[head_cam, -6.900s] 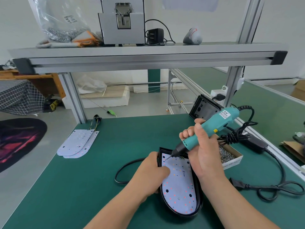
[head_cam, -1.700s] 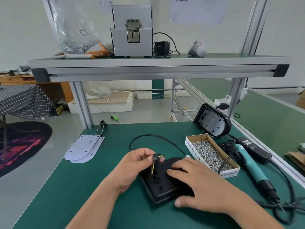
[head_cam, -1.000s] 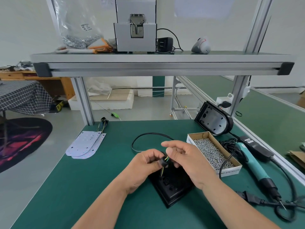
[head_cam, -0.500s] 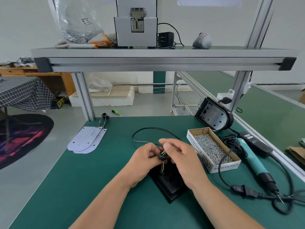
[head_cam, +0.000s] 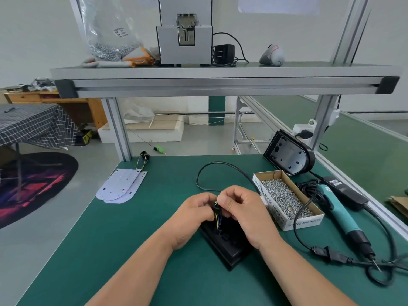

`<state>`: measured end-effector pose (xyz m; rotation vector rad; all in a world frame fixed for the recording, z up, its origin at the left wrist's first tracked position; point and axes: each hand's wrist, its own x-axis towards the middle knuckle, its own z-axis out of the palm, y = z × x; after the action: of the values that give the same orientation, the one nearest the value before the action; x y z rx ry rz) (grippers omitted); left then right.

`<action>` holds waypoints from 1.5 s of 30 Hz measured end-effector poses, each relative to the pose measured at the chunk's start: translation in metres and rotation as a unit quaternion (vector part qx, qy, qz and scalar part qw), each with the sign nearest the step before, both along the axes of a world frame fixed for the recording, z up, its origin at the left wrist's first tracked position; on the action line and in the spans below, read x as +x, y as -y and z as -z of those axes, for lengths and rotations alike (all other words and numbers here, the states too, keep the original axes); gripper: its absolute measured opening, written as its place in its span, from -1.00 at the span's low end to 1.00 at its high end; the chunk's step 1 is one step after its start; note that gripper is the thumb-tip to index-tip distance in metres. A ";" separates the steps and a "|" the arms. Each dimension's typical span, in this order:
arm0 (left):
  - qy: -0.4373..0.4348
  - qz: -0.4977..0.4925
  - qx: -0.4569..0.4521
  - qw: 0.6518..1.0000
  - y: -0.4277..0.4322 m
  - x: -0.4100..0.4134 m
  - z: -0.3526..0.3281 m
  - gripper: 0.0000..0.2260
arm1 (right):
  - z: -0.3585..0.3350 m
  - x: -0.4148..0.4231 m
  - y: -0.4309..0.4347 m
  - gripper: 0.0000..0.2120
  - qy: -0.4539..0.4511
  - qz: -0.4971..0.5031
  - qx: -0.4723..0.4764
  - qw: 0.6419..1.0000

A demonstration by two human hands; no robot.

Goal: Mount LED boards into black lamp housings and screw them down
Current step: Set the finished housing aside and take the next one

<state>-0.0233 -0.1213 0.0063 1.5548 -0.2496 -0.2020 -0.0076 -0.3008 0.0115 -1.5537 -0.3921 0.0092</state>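
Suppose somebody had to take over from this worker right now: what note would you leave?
Left hand and right hand: fingers of both pinch the black wire plug above the black housing, which lies back-up on the mat.
The screwdriver lies at right beside the screw box; spare LED boards lie far left; an empty housing leans at back right.
Done: cannot tell, the board side is hidden.
Left: probably finish the plug, then fit and screw the empty housing.

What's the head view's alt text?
The left hand and right hand pinch a black connector with coloured wires over a black lamp housing on a green bench. At right, a box of screws and a teal screwdriver; LED boards lie left.
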 end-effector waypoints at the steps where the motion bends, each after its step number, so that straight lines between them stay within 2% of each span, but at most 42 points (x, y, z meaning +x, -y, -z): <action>1: 0.002 0.004 0.003 1.000 -0.001 -0.002 0.000 -0.62 | 0.000 -0.001 -0.001 -0.86 0.008 0.002 -0.012 1.000; 4: 0.021 0.002 0.002 1.000 -0.006 -0.009 0.001 -0.69 | -0.002 -0.003 -0.004 -0.85 0.025 0.014 -0.051 0.998; 11: 0.083 -0.104 0.069 0.989 0.001 -0.020 0.003 -0.84 | -0.005 -0.010 -0.009 -0.84 0.092 0.091 -0.157 0.979; 13: 0.082 -0.098 0.082 0.988 0.004 -0.023 0.001 -0.74 | -0.003 -0.013 -0.010 -0.83 0.115 0.101 -0.156 0.976; 17: 0.080 -0.070 0.102 0.989 0.007 -0.029 0.000 -0.52 | 0.000 -0.016 -0.008 -0.79 0.099 0.114 -0.132 0.980; 19: 0.075 -0.065 0.095 0.991 0.007 -0.030 -0.001 -0.55 | -0.001 -0.015 -0.006 -0.79 0.089 0.098 -0.117 0.984; 25: 0.074 -0.103 0.073 0.989 0.012 -0.030 -0.003 -0.83 | -0.001 -0.015 -0.004 -0.85 0.075 0.075 -0.057 0.993; 30: 0.064 -0.096 0.042 0.992 0.013 -0.032 -0.005 -0.79 | 0.003 -0.013 -0.004 -0.86 0.069 0.095 -0.040 0.992; 32: 0.064 -0.086 0.054 0.993 0.013 -0.031 -0.004 -0.83 | 0.005 -0.013 -0.004 -0.85 0.068 0.101 -0.045 0.992; 39: 0.072 -0.017 0.119 0.990 0.011 -0.029 0.001 -0.76 | 0.012 -0.012 -0.003 -0.79 0.062 0.119 -0.043 0.990; 43: 0.074 -0.009 0.142 0.987 0.009 -0.029 0.005 -0.83 | 0.013 -0.012 -0.003 -0.77 0.060 0.136 -0.043 0.988; 45: 0.086 -0.001 0.139 0.986 0.009 -0.030 0.005 -0.78 | 0.013 -0.012 -0.004 -0.77 0.065 0.143 -0.045 0.986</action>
<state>-0.0529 -0.1302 0.0014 1.8533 -0.3682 -0.1035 -0.0196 -0.2972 -0.0012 -1.6944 -0.2693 -0.3025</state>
